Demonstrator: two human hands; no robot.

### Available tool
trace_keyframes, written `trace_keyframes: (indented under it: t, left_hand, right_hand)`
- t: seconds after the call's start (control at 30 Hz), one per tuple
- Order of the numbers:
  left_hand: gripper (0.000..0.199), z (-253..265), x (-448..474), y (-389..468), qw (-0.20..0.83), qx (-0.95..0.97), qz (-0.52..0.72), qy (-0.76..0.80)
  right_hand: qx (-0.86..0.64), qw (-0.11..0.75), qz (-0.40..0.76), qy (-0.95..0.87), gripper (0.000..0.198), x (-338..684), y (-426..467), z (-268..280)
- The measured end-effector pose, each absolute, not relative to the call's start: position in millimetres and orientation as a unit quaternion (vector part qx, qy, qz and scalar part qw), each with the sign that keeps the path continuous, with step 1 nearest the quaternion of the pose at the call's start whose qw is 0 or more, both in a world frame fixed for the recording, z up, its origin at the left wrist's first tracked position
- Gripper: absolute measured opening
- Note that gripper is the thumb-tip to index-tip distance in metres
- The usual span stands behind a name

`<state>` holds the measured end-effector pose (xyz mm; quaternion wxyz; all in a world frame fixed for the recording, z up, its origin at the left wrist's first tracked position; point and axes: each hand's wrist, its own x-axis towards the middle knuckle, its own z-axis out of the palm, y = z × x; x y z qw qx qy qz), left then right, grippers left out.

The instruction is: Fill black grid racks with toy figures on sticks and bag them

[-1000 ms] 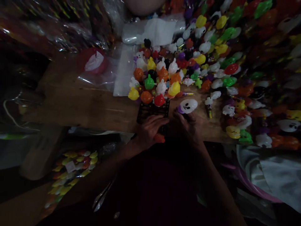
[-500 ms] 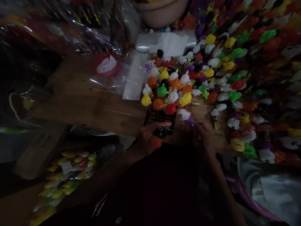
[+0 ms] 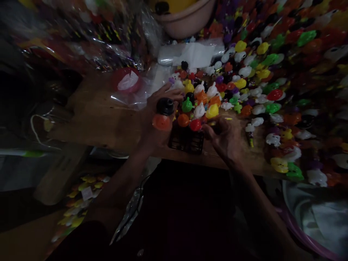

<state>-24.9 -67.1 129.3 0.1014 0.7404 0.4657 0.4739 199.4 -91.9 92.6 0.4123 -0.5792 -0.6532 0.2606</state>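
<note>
My left hand [image 3: 156,117] reaches along the left side of a cluster of small plastic toy heads [image 3: 199,110]. An orange toy with a black top [image 3: 162,122] sticks up from this hand, its lower part hidden; the fingers extend toward the cluster. My right hand [image 3: 224,139] is at the cluster's front right corner, fingers curled and thumb close to a red toy head [image 3: 195,125]. A small yellowish piece shows by these fingers, too dim to name. Beneath the front of the cluster, a black lattice rack [image 3: 186,143] lies at the wooden table's [image 3: 119,123] edge.
Heaps of colourful toys [image 3: 307,90] cover the right side. Behind the cluster lies a clear plastic roll [image 3: 165,54], with a pink basin [image 3: 187,21] beyond. A red bowl [image 3: 136,85] and bagged toys [image 3: 108,40] are at left. A cloth-filled tub [image 3: 290,224] stands lower right.
My left hand has moved from the rack's front up to the cluster's left side, carrying the orange toy. My right hand has moved up and left; the white-and-purple toy it held no longer shows.
</note>
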Motion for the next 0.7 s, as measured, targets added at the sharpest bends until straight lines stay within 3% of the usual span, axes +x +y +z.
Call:
trace_keyframes:
  t: [0.2, 0.3, 0.4, 0.5, 0.7]
  left_hand:
    - [0.035, 124, -20, -59, 0.143, 0.763, 0.487, 0.4]
    - [0.044, 134, -15, -57, 0.114, 0.829, 0.425, 0.345]
    - [0.04, 138, -6, -52, 0.061, 0.869, 0.387, 0.302]
    - [0.037, 133, 2, -48, 0.028, 0.878, 0.363, 0.312]
    - [0.035, 123, 10, -43, 0.06, 0.859, 0.386, 0.331]
  right_hand:
    - [-0.579, 0.422, 0.237, -0.656, 0.023, 192, -95, 68]
    - [-0.59, 0.426, 0.184, -0.66, 0.027, 186, -92, 65]
    - [-0.621, 0.392, 0.148, -0.662, 0.029, 178, -89, 65]
    - [-0.637, 0.359, 0.145, -0.667, 0.029, 173, -90, 64]
    - [-0.617, 0.399, 0.142, -0.663, 0.031, 190, -112, 54]
